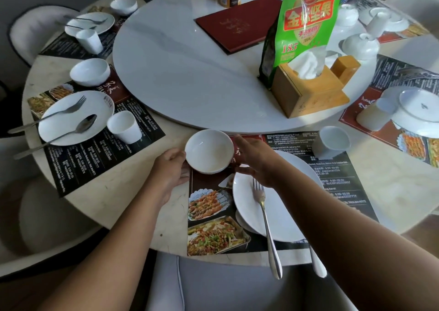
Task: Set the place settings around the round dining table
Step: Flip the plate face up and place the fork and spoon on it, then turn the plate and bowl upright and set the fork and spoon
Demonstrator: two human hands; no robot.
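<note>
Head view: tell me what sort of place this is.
Probably a restaurant: printed paper placemats showing dish photos, a dark red menu folder on the round white turntable, a square wooden tissue holder.

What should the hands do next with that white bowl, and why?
Probably let go of it. The bowl already sits at the placemat's far left corner, beyond the plate, just as the neighbouring bowl does. The left hand cups its side; the right hand lies open beside it.
</note>
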